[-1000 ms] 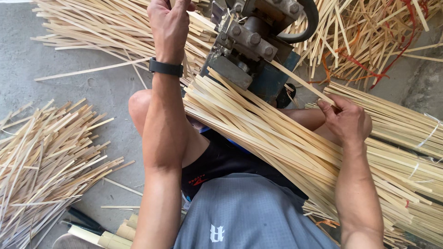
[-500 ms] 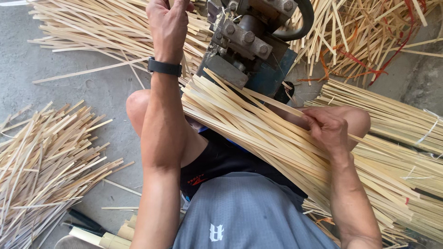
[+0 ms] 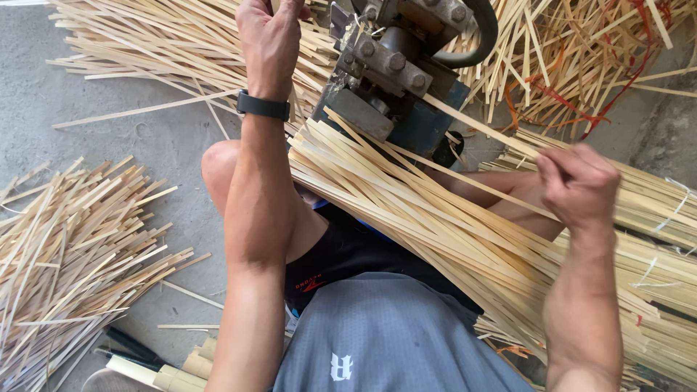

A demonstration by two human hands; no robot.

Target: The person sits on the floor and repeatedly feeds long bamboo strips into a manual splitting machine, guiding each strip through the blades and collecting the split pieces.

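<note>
Bamboo strips (image 3: 450, 239) lie across the person's lap, a thick sheaf slanting from the machine down to the near right. Loose pile of strips (image 3: 65, 247) sits on the concrete floor (image 3: 131, 145) at left, more heaped at the far side. Blue-grey metal machine (image 3: 396, 72) stands far centre, just beyond the knees. Right hand (image 3: 577, 185) has fingers curled, pinching one thin strip (image 3: 472, 123) that runs up to the machine. Left hand (image 3: 270, 40), with black wristband (image 3: 263, 106), is closed at the machine's left; what it grips I cannot tell.

Left hand (image 3: 270, 40) fisted, arm outstretched (wrist straight); right hand (image 3: 577, 187) raised, fingers pinched.
</note>
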